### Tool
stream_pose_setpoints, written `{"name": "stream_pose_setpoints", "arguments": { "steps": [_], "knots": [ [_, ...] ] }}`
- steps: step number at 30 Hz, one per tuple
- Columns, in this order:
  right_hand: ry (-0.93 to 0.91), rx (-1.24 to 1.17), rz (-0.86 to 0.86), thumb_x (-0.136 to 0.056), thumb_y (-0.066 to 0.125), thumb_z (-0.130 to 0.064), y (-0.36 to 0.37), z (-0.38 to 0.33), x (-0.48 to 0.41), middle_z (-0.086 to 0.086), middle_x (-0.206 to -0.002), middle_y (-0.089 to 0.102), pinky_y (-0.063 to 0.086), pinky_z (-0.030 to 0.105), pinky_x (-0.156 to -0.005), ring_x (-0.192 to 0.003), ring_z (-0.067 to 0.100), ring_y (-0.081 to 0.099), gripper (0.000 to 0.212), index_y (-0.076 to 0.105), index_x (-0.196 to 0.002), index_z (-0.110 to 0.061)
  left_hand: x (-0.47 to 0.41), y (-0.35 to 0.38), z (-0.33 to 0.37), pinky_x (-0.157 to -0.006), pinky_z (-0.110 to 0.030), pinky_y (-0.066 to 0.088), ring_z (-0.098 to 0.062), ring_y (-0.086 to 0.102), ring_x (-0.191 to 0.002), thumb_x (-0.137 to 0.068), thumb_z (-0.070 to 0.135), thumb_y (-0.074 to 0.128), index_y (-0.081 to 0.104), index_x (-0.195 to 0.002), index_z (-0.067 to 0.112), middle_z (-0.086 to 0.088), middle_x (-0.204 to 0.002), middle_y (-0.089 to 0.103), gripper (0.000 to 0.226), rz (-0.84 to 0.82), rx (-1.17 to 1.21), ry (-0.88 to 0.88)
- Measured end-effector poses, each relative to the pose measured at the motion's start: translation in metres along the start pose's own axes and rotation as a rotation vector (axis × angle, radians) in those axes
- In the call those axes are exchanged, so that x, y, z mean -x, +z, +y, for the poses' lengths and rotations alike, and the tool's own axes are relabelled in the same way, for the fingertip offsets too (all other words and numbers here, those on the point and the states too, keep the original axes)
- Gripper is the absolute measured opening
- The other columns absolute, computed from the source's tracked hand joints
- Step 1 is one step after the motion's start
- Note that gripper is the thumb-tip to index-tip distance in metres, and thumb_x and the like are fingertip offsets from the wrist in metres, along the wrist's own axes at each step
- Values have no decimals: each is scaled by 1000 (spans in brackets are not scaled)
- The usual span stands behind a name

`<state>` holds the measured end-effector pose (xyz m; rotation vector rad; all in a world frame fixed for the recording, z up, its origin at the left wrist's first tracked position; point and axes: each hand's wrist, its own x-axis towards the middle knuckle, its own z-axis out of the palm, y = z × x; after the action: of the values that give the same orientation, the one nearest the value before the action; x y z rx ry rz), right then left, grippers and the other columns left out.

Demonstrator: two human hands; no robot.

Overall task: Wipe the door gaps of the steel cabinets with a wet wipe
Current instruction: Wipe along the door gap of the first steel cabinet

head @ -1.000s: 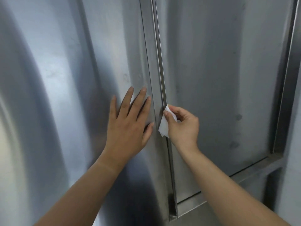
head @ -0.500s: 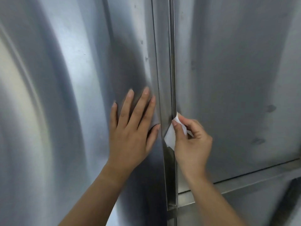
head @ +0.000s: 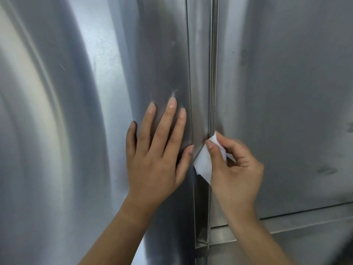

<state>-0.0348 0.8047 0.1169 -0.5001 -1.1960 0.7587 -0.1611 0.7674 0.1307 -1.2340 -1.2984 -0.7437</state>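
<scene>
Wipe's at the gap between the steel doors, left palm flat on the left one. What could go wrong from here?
The right hand only pinches the wet wipe; it may bunch or slip in the door gap. Its fingertips sit close to the folded steel edge and could get scraped. The left hand, flat on the left door, may leave smudges.

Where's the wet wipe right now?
Head view, just right of centre: the wet wipe is pinched in the right hand against the vertical door gap, just right of the left hand.
</scene>
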Motion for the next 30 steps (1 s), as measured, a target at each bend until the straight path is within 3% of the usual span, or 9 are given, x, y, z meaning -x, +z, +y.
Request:
{"name": "stream_pose_setpoints", "arguments": {
  "steps": [7,13,18,23,30],
  "knots": [
    [-64,82,4,-79,71,-3,0,2,-1,-26,-83,66,48,9,-72,-82,-3,65,32,66,-87,-33,1,1,0,-115,-44,17,-27,27,-140,-95,38,52,41,-142,14,-5,-150,33,53,7,11,-3],
    [-59,25,30,-81,70,-7,2,6,0,-13,-89,69,53,18,-75,-87,4,67,24,67,-91,-29,2,1,0,-115,-43,18,-26,27,-140,-95,37,52,42,-141,15,-4,-149,34,52,14,26,1],
    [29,48,43,-77,72,-10,-8,21,25,-24,-88,68,46,7,-74,-86,-1,65,30,66,-87,-38,1,3,-1,-112,-47,23,-29,33,-138,-94,36,53,46,-139,14,-5,-148,37,51,27,25,-7],
    [-42,3,14,-81,70,-2,-1,10,7,-26,-88,66,48,9,-75,-87,-2,64,33,66,-90,-34,-1,-1,-3,-109,-49,26,-31,35,-136,-91,32,58,52,-136,10,-8,-146,42,50,17,73,-4],
    [37,68,21,-79,72,0,-16,36,36,-28,-87,64,44,7,-76,-84,-4,62,39,64,-89,-37,19,1,-3,-110,-55,18,-26,31,-140,-95,38,52,42,-142,17,-5,-149,35,53,-100,-7,218]
  ]
}}
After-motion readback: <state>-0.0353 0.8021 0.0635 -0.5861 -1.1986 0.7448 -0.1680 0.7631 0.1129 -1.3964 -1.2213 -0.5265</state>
